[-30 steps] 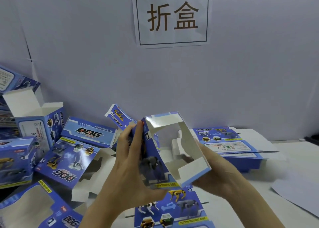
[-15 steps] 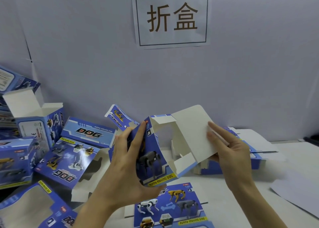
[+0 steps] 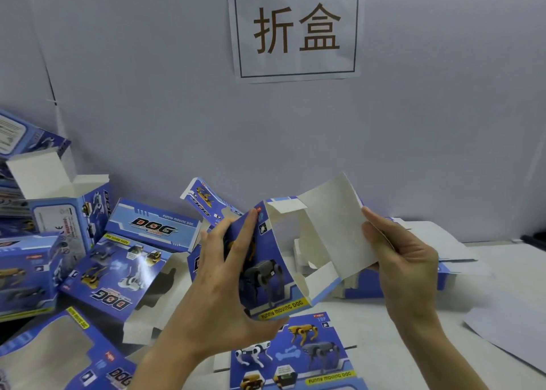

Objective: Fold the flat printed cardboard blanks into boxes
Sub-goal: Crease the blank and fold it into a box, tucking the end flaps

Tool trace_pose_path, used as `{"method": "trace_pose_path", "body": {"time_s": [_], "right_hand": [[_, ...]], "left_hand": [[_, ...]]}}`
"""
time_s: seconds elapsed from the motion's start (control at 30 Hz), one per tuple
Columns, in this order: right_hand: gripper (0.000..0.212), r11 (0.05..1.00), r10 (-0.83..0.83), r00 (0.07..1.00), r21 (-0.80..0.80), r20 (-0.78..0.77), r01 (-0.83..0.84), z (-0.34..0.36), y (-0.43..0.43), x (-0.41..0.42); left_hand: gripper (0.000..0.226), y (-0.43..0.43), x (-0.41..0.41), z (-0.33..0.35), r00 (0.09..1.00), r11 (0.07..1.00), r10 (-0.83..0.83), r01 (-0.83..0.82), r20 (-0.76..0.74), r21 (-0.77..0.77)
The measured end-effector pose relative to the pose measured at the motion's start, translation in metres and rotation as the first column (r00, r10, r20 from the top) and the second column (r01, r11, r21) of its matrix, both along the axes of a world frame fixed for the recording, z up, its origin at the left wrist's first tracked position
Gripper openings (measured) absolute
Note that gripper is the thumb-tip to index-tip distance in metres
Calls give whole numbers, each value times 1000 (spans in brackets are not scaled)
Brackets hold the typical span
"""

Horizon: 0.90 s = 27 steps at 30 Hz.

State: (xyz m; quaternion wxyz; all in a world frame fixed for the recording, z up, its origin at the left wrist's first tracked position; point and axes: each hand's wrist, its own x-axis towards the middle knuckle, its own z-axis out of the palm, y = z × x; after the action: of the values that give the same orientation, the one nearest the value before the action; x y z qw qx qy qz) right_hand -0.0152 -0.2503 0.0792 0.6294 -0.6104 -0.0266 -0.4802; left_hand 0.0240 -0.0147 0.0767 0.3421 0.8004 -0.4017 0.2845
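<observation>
wall (image 3: 443, 123) fills most of my feed, pale grey, with a white paper sign (image 3: 297, 27) taped high on it, two brown characters inside a black frame. below it runs the white table (image 3: 502, 277), with a loose pale sheet (image 3: 508, 339) lying near its right edge.

on the left i see a heap of blue printed boxes. an upright box (image 3: 68, 221) has its white top flaps open. a windowed box (image 3: 112, 277) lies face up with one end open, and a corner box (image 3: 44, 357) sits nearest me at the lower left. behind the right hand is a low stack of flat blanks (image 3: 452, 242), white side showing on top. one more flat blank (image 3: 295, 354) lies printed side up at the near edge, just below the hands.

the task's piece, a half-folded box (image 3: 266, 271), is held in the air above that blank, between both hands, its open end turned toward me so i see the white inside. the left hand (image 3: 218, 295) grips its printed face, fingers spread up across the robot-dog picture and thumb tucked beneath by the yellow strip. the right hand (image 3: 404, 265) holds the box's end flap (image 3: 334, 227), which stands open, up and to the right. the fingertips curl over its white inner face. the thumb is hidden behind, so i can't tell where it presses. a small side flap (image 3: 285, 206) is bent inward at the top of the opening.
</observation>
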Motion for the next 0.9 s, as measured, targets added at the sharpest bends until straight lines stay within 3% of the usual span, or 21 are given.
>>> {"method": "trace_pose_path", "body": {"time_s": [0.1,0.17,0.3,0.43,0.47,0.53,0.63,0.77,0.9], "right_hand": [[22,1000,-25,999,-9,27,25,2,2,-2],[20,989,106,994,98,33,-109,8,2,-5],[24,853,403,914,347,35,-390,14,-5,-6],[20,656,675,738,458,-2,-599,19,-8,-9],[21,650,699,714,447,-35,-615,19,-7,-10],[22,795,583,798,309,-152,-522,18,-2,-12],[25,952,305,942,71,-143,-297,21,10,-16],[42,940,230,968,-235,-103,-248,21,39,-24],[35,911,246,962,-312,-116,-270,15,60,-25]], "left_hand": [[121,-1,0,0,1000,1000,-3,3,-4,-8],[121,-1,1,0,1000,1000,3,-2,25,-30],[125,1,2,0,999,1000,-2,3,33,-24],[124,1,2,-1,998,1000,9,-10,69,18],[124,2,1,-1,997,998,36,-39,74,40],[127,2,0,0,991,993,95,-101,89,62],[122,-3,-5,4,976,984,164,-173,140,52],[113,-13,-14,9,929,954,278,-297,245,43],[112,-16,-19,12,915,945,306,-326,264,35]]}}
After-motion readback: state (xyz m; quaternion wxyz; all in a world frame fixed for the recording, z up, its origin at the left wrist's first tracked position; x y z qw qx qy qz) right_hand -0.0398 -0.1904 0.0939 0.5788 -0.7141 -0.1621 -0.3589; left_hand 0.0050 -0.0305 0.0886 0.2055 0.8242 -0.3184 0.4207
